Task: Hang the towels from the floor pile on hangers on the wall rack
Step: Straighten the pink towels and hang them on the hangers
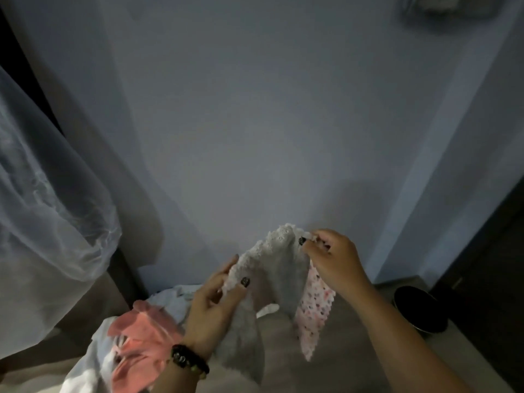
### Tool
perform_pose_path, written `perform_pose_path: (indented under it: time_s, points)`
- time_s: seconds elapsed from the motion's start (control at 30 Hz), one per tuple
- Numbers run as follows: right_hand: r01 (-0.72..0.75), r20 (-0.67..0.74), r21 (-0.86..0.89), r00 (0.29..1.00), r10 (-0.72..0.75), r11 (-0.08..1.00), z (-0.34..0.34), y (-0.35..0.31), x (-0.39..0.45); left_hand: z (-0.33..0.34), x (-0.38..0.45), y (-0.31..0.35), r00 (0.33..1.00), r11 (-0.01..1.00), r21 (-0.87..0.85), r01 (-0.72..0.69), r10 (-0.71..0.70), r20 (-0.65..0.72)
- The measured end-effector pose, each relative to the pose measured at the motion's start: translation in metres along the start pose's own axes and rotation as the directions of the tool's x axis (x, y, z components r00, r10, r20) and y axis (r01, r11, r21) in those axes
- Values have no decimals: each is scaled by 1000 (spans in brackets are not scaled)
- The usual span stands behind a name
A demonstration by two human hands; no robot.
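towel (276,259) stretched between left fingers (244,281), right fingers (303,241).

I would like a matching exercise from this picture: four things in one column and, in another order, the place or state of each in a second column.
Things:
1. white scalloped-edge towel
2. salmon-pink cloth
3. round black bin
4. dark beaded bracelet

Places or states:
A. on the left wrist
B. held up by both hands
C. on the floor at the right, near the wall
D. lying in the floor pile, lower left

Pairs: 1-B, 2-D, 3-C, 4-A. The left hand and the right hand each have a grip on the towel's top edge.
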State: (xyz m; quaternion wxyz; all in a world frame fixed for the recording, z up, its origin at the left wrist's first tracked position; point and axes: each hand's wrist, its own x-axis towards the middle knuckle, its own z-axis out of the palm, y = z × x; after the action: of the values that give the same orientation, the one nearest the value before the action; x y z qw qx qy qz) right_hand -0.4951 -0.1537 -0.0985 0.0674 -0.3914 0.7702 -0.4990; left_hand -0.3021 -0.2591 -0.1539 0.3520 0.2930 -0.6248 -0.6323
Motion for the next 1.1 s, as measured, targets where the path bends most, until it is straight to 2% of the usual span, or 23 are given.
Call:
perform_pose_path:
  time_s: [0.1, 0.13, 0.27, 0.37, 0.43, 0.53, 0.67, 0.83, 0.97, 1.03, 1.1]
  points:
    - [-24, 73, -103, 997, 32, 994, -41, 28, -10, 56, -4, 24, 997, 949, -316, -6, -19, -76]
    - [-29, 91, -123, 995, 41, 992, -57, 36, -12, 75, -6, 37, 994, 928, -370, -40, -1, -111]
    - [-48, 195, -168, 977, 82, 985, -127, 58, -11, 142, -7, 70, 963, 918, -345, -197, 114, -245]
    - [-20, 224, -213, 972, 68, 977, -174, 66, 0, 174, -2, 70, 951, 876, -439, -203, 68, -302]
    - [26, 265, -240, 963, 40, 970, -201, 68, 10, 188, 4, 65, 953, 896, -406, -180, 57, -297]
    - [68, 359, -226, 933, 19, 972, -230, 68, 26, 213, 16, 54, 987, 971, -212, -110, 82, -139]
    - [104, 493, -197, 870, 7, 975, -251, 62, 56, 257, 37, 47, 989, 995, -12, -98, 99, 109]
    - [158, 550, -219, 835, -12, 963, -264, 62, 103, 290, 82, 35, 916, 997, 9, -71, 62, 396]
    - [167, 530, -246, 848, -12, 955, -270, 74, 147, 314, 137, 26, 801, 1000, -3, 22, -16, 598]
    - [152, 506, -277, 862, 10, 949, -273, 83, 173, 325, 167, 21, 770, 995, 79, 59, -96, 631]
    - [137, 465, -345, 884, 42, 928, -278, 94, 203, 335, 198, 17, 784, 992, 121, 30, -98, 613]
